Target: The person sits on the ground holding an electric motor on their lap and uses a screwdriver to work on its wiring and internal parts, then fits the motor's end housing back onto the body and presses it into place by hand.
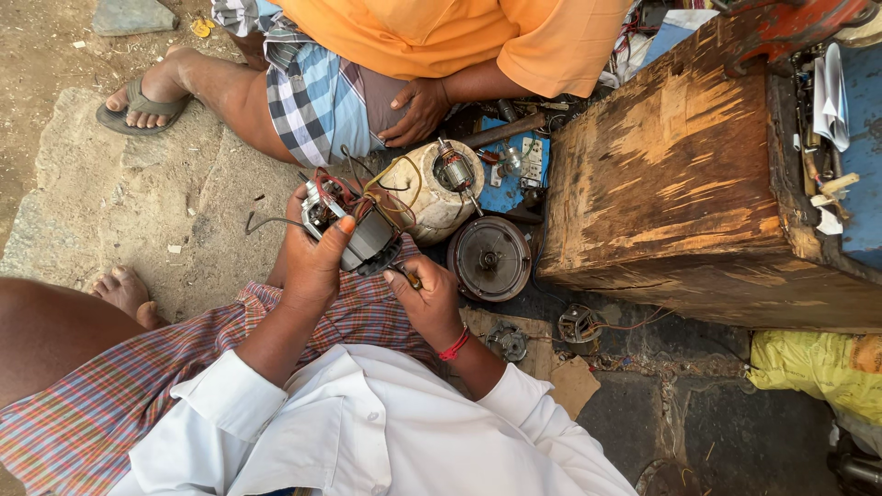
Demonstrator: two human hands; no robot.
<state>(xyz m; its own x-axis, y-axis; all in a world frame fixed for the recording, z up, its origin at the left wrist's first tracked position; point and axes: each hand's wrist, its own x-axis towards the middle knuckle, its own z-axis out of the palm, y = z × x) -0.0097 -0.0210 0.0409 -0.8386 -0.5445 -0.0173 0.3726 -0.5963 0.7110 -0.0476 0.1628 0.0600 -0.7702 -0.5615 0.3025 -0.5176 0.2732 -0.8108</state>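
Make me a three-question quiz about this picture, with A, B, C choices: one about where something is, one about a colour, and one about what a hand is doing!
1. Where is the round dark metal disc?
A. on the ground beside the wooden box
B. on top of the box
C. in the left hand

2. What colour is the thread on the right wrist?
A. green
B. red
C. white

3. What is the left hand doing?
A. resting flat on the ground
B. hanging free
C. gripping the small motor part with wires

Answers:
1 A, the disc lies on the ground just left of the box.
2 B, the wrist thread is red.
3 C, the fingers wrap around the motor part, while the right hand works at it with a thin tool.
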